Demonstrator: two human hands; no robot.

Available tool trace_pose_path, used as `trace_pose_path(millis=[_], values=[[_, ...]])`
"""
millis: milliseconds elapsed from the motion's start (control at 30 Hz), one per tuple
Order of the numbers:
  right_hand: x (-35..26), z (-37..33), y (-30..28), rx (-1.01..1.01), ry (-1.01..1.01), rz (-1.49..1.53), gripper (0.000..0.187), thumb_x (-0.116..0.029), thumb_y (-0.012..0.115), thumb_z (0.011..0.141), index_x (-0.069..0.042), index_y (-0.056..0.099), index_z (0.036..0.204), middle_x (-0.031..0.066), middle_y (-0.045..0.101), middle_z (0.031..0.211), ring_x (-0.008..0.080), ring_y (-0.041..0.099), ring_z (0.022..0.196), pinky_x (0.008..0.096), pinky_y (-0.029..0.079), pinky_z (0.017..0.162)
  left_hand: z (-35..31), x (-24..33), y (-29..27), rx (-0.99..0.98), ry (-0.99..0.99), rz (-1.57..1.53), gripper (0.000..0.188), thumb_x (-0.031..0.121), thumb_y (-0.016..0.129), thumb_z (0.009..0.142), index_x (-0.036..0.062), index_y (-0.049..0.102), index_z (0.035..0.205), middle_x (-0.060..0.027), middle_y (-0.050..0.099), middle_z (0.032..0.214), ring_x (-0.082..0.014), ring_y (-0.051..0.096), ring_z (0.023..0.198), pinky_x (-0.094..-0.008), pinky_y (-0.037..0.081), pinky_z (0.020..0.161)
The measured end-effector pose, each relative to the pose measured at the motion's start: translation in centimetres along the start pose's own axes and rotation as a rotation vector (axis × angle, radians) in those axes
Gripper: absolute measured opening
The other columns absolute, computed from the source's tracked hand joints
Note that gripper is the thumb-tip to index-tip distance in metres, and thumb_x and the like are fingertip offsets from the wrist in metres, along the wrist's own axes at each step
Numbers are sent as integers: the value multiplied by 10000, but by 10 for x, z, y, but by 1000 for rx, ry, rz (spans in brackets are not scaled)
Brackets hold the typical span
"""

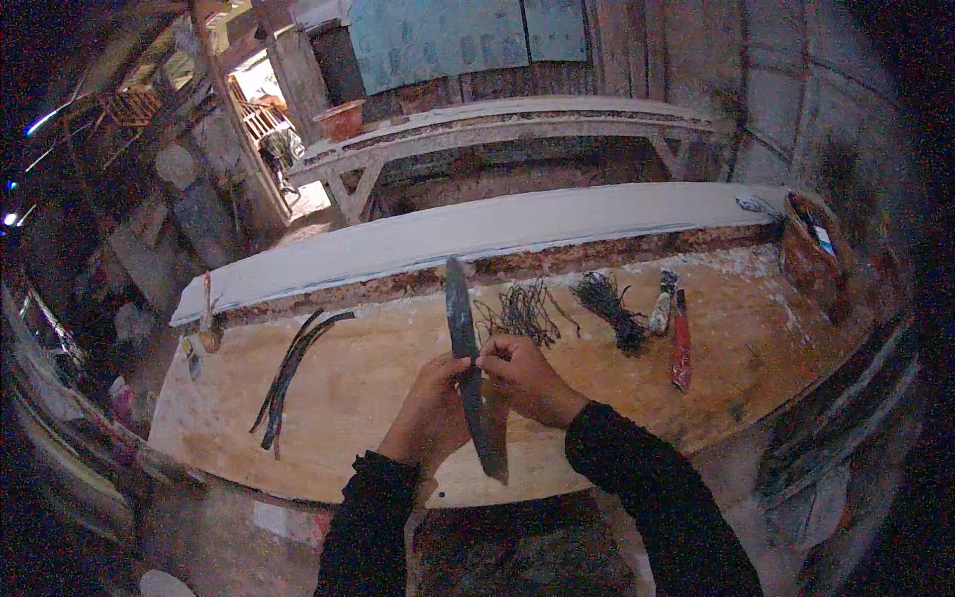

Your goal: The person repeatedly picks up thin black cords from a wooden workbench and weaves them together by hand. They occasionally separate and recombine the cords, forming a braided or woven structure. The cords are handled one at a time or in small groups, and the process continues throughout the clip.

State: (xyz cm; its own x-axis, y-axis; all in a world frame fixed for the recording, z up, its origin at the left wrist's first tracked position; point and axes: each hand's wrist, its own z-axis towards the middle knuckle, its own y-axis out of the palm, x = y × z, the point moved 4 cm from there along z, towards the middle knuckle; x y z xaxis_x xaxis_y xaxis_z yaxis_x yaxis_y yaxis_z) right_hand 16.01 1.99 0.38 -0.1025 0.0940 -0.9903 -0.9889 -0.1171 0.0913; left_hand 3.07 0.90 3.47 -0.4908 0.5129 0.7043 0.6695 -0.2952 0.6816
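A long, flat, dark grey strip (461,313), shaped like a blade with tapered ends, stands nearly upright over the front middle of the wooden worktable (368,398). My left hand (433,406) is closed on its left side around mid-length, the thumb lying against its face. From the right, my right hand (529,376) pinches at the strip's edge with thumb and bent forefinger. Whether those right fingertips hold something small as well, I cannot tell. Just behind the hands lies a loose tangle of thin dark cords (527,310).
Several black strips (290,383) lie at the left. A dark cord bundle (607,310), a whitish tube (663,303) and a red-handled tool (680,343) sit to the right. A long white board (477,234) runs along the back, with a brown basket (811,249) at its right end.
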Motion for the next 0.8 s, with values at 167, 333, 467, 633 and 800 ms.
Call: trace_pose_path(millis=[167, 333, 467, 633, 800], values=[[20, 18, -15, 134, -296, -588, 177, -176, 657, 817, -10, 615, 772, 56, 611, 732, 111, 554, 656, 313, 476, 596, 5, -1, -10, 7, -39, 79, 135, 128, 589, 880, 24, 594, 965, -73, 615, 885, -205, 616, 761, -347, 526, 718], [0, 16, -6, 46, -118, -635, 210, -208, 657, 760, -1, 622, 756, 101, 618, 712, 178, 580, 645, 342, 472, 609, -6, 19, -50, 86, 273, 460, 190, 132, 585, 888, 3, 599, 1027, -79, 628, 960, -203, 614, 928, -356, 494, 861], [5, 10, -5, -5, -141, -520, 291, -298, 658, 786, -7, 638, 792, 133, 621, 676, 275, 627, 642, 420, 480, 622, -54, 28, -73, 132, 500, 275, 244, 136, 572, 893, 7, 575, 1100, -84, 623, 1000, -200, 604, 972, -382, 480, 906], [2, 5, -1, -24, -156, -719, 259, -249, 622, 810, 9, 631, 787, 165, 621, 696, 316, 628, 671, 434, 481, 647, -133, 58, -104, 331, 779, 317, 291, 229, 564, 907, 41, 541, 1128, -84, 577, 1025, -209, 560, 970, -382, 474, 839], [16, 11, 1, -20, -202, -851, 241, -234, 608, 820, 4, 635, 797, 192, 626, 737, 358, 625, 714, 444, 484, 676, -221, 118, -106, -211, 1083, 71, 231, 280, 511, 957, 69, 511, 1051, -70, 484, 1008, -202, 489, 893, -340, 454, 712]])
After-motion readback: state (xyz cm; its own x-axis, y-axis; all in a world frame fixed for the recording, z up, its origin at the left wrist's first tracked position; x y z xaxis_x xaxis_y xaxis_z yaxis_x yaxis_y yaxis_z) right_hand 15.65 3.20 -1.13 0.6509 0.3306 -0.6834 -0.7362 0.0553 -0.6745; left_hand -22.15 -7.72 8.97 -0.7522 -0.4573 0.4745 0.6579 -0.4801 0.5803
